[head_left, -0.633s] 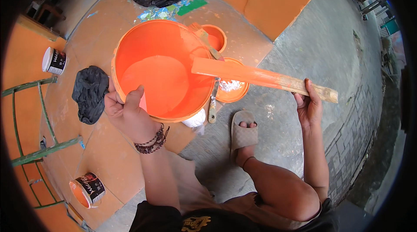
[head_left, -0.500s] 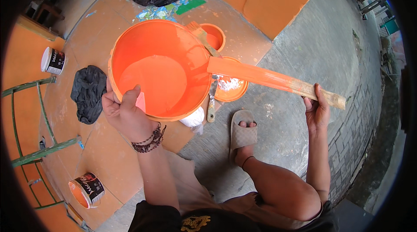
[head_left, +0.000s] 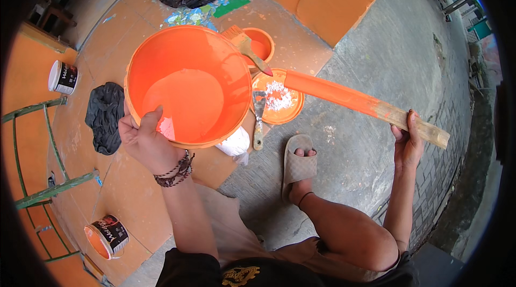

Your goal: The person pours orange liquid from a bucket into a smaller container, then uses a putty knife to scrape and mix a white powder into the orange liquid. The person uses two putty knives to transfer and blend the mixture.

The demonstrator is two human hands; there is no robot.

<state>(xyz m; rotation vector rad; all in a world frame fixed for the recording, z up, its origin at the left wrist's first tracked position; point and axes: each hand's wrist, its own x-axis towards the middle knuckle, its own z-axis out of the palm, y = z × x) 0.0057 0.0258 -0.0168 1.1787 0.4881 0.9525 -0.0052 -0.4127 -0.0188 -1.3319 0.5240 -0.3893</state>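
Below the orange bucket (head_left: 177,45), orange-brown floor tiles (head_left: 137,193) meet grey concrete (head_left: 349,163).

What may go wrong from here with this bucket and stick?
Orange paint on the stick might drip onto the grey floor. The right hand holds the stick near one end, so it could slip. The left hand grips the bucket at one side, so a pull might spill its paint.

My left hand (head_left: 148,146) is curled, thumb (head_left: 151,118) on top; my right hand (head_left: 410,147) pinches, forearm (head_left: 401,201) stretched forward.
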